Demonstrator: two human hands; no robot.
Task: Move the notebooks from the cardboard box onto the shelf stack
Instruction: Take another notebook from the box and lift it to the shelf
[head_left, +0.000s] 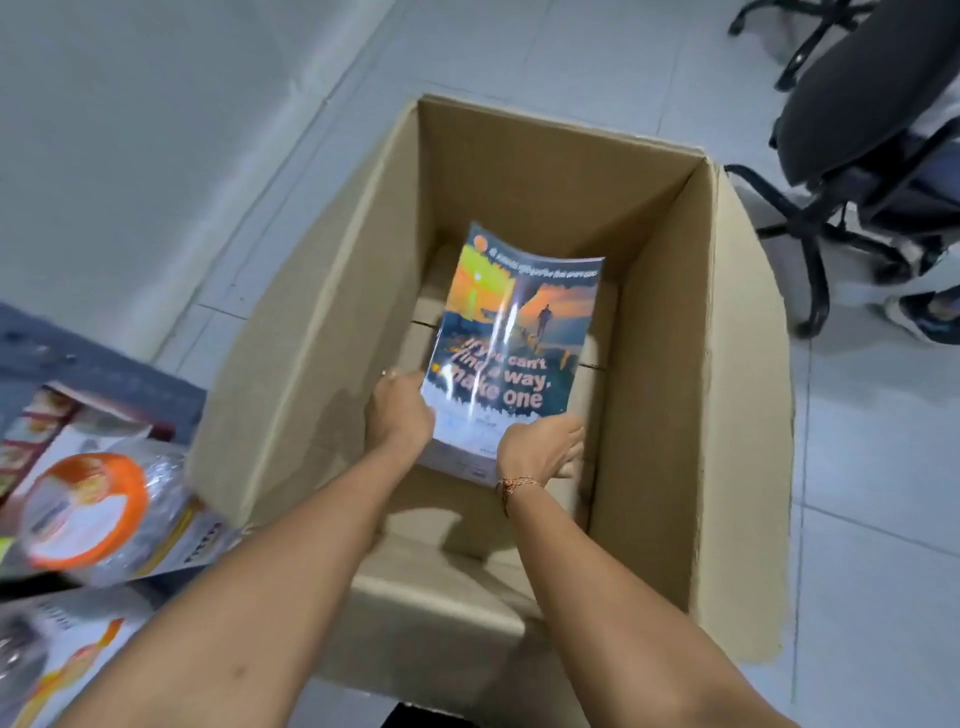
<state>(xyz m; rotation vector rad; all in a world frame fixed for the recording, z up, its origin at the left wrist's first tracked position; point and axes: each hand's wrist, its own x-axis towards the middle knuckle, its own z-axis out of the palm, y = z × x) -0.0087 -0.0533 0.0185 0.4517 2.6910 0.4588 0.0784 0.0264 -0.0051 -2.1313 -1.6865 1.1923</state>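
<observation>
Down inside the cardboard box, both hands gripped the near edge of a glossy notebook, left hand with fingers curled around its left corner, right hand pinching the lower right. It was tilted up off the bare box floor (apparently the last one). The shelf stack could not be made out, so placement seemingly remained.
</observation>
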